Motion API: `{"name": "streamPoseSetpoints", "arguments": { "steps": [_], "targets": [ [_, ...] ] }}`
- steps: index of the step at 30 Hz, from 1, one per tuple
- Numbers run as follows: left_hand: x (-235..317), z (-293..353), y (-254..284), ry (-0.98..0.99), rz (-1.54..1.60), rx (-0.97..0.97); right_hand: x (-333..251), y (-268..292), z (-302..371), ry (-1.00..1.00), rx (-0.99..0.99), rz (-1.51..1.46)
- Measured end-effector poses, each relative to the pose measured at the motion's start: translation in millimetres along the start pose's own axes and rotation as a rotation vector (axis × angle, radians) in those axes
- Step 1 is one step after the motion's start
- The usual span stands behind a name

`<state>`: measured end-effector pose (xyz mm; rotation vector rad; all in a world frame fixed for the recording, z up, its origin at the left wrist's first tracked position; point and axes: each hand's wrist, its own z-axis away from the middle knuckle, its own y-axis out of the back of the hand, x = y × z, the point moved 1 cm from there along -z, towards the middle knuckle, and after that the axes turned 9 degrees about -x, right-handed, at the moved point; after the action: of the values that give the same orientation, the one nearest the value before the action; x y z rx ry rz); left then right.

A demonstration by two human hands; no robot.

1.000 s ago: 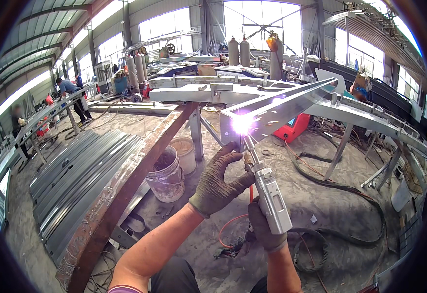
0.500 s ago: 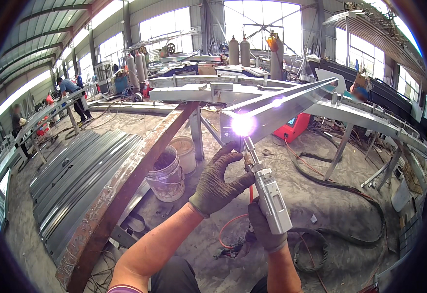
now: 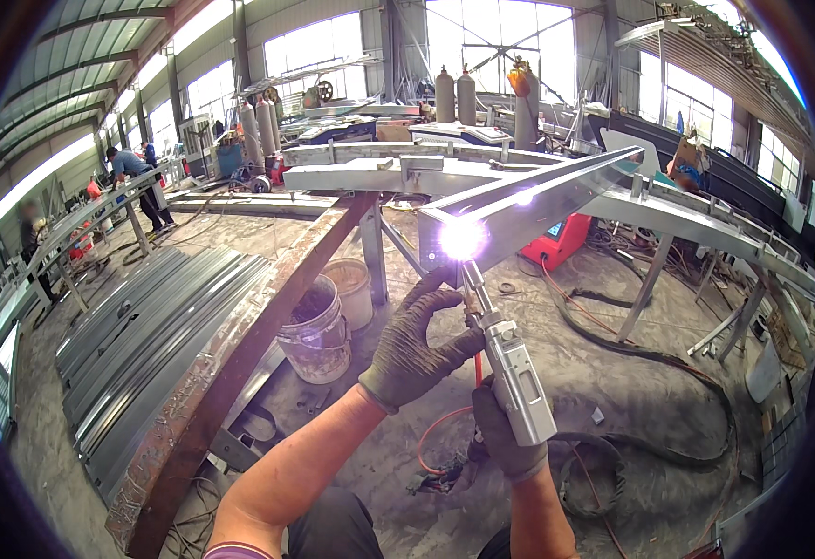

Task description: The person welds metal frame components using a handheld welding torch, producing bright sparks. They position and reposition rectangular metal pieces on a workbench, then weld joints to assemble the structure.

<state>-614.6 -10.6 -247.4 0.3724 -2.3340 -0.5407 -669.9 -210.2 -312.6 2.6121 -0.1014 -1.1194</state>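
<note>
Right hand [image 3: 508, 433] grips the silver torch [image 3: 521, 384], left hand [image 3: 412, 350] half-open beside it.

I can read no words, numbers or signs; the small panel [image 3: 554, 229] on the red machine [image 3: 570, 238] seems too blurred.

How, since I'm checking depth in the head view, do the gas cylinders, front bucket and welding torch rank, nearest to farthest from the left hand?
From the left hand:
1. Welding torch: close on its right.
2. Front bucket: left, on the floor.
3. Gas cylinders: far back.
</note>
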Motion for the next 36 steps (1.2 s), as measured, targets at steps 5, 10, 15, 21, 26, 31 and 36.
{"name": "streamPoseSetpoints", "arguments": {
  "steps": [5,10,15,21,26,31,36],
  "targets": [
    [-2.1,-1.2,-1.1,-0.011,-0.009,-0.005,1.0,0.5,1.1,0.028,0.011,-0.008],
    [-2.3,0.4,-0.3,-0.034,0.016,0.004,-4.9,0.0,-0.6,-0.007,0.038,-0.043],
    [-2.7,2.8,-1.0,0.009,0.076,0.000,-9.1,2.8,-1.9,0.071,0.006,0.088],
    [-5.2,1.2,-2.2,0.032,-0.018,-0.014,-9.8,0.3,-1.5,0.072,0.033,0.149],
    [-5.3,1.6,-1.9,0.026,0.017,-0.028,-6.0,3.8,-0.7,0.069,0.007,0.152],
    [-8.4,1.6,-1.5,-0.021,-0.064,0.006,-13.0,-1.9,-1.2,-0.029,0.058,0.044],
    [-8.6,2.6,-4.2,-0.071,-0.138,0.061,-11.7,2.6,-1.2,0.031,0.022,0.090]
  ]
}}
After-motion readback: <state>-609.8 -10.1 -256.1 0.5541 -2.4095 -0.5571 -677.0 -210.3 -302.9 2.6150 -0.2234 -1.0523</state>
